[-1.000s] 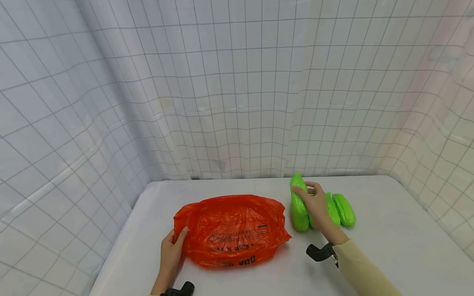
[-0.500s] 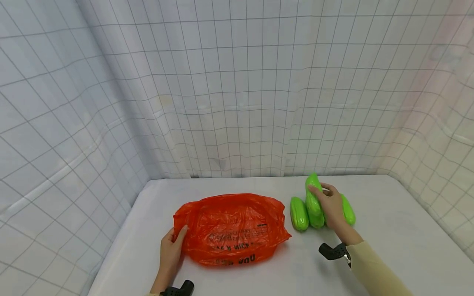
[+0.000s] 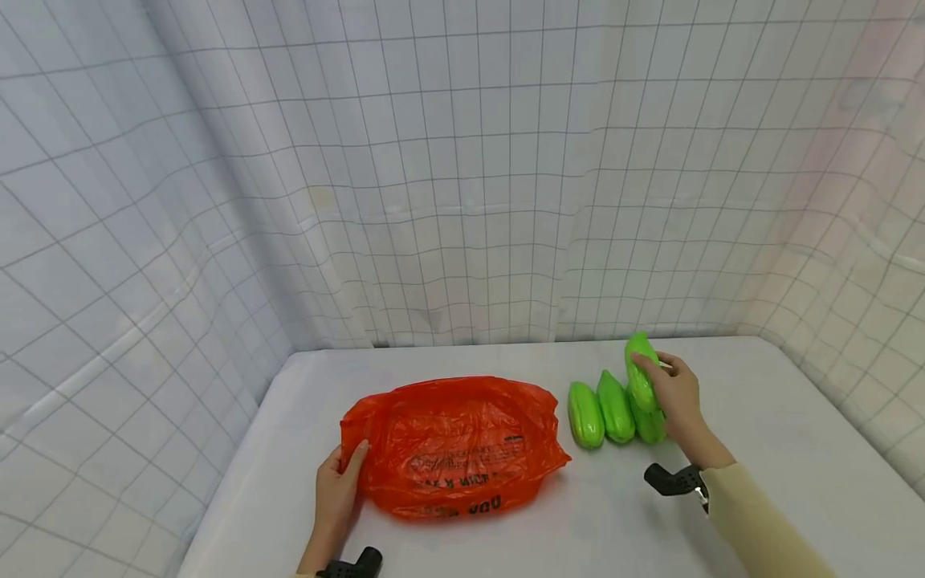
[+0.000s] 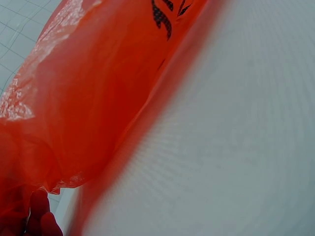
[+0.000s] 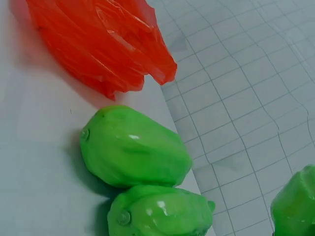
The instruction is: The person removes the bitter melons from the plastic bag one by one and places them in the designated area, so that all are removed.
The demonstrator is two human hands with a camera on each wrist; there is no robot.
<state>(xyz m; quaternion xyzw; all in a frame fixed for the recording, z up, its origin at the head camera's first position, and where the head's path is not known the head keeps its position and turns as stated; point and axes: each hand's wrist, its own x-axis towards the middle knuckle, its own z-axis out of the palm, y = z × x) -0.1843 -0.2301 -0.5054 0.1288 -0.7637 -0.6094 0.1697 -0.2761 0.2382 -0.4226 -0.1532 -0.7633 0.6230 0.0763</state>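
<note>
A crinkled red plastic bag (image 3: 455,449) with black print lies on the white table. My left hand (image 3: 338,490) pinches its left edge, thumb on top; in the left wrist view fingertips (image 4: 39,216) show at the bag's rim. My right hand (image 3: 681,393) grips a shiny green gourd-like vegetable (image 3: 641,369), tilted with its narrow tip up. Its lower end overlaps another green vegetable (image 3: 648,424) lying on the table. In the right wrist view part of the held vegetable (image 5: 295,204) shows at the right edge.
Left of the held one, two more green vegetables, one at the outer left (image 3: 585,416) and one in the middle (image 3: 615,407), lie side by side, right of the bag. A white gridded curtain (image 3: 462,177) stands behind and beside the table (image 3: 506,546).
My right hand has moved rightward along the row with the green vegetable, from over the leftmost one to over the third. The left hand and the bag have stayed in place.
</note>
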